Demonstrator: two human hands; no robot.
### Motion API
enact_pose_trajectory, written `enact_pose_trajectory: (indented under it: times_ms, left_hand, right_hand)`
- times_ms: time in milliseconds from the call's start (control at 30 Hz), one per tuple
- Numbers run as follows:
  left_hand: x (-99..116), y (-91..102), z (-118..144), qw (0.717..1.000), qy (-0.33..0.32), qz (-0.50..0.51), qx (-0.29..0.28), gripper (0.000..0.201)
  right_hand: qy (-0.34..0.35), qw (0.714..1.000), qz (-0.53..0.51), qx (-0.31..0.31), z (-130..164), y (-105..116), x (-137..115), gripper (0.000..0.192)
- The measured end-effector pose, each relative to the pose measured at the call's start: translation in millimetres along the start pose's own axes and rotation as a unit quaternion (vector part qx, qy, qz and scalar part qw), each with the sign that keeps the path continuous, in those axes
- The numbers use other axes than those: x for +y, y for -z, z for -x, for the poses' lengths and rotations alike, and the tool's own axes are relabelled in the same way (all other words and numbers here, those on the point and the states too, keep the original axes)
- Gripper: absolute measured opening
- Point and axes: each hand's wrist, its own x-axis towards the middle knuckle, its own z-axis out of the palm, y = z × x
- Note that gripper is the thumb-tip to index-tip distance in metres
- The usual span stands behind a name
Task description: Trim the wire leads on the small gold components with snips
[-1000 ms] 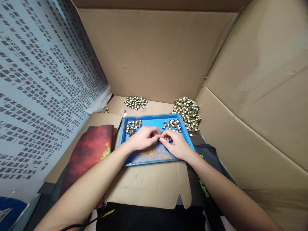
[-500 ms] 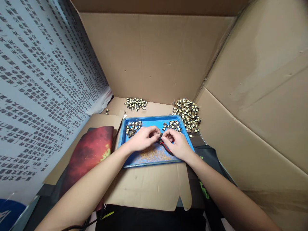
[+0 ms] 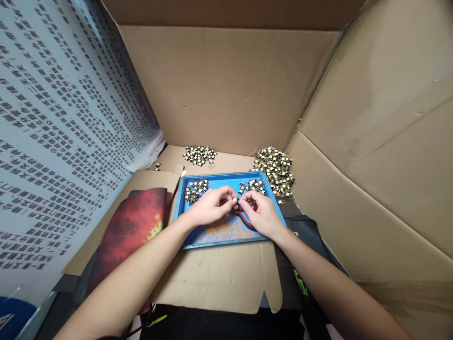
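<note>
Pinched component [image 3: 234, 201]; parts-strewn tray [image 3: 219, 179]

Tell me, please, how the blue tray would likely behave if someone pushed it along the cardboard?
The blue tray looks flat and rigid, so it would probably slide as one piece, not tip. Its low rim may keep in the small parts and the wire scraps, though these loose bits would likely shift or scatter.

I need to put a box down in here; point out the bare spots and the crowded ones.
Free: the cardboard flap in front of the blue tray, and the strip between the back-left pile and right pile. Crowded: the tray itself, under the left hand and right hand, with parts and clippings.
</note>
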Motion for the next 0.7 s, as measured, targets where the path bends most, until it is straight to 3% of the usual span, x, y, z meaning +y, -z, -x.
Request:
enact_pose_trajectory:
  times_ms: [367,700]
  left_hand:
    - [4.2,2.8,-0.8,1.0,0.002,-0.01,-0.004,0.029]
    - [2.9,3.0,-0.2,0.998,0.018,0.057,-0.019,0.019]
  right_hand:
    - [0.004,1.0,-0.023,-0.002,0.5,-0.1,4.6,0.013]
    - [0.024,1.0,-0.006,-0.004,1.5,0.7,0.6,0.013]
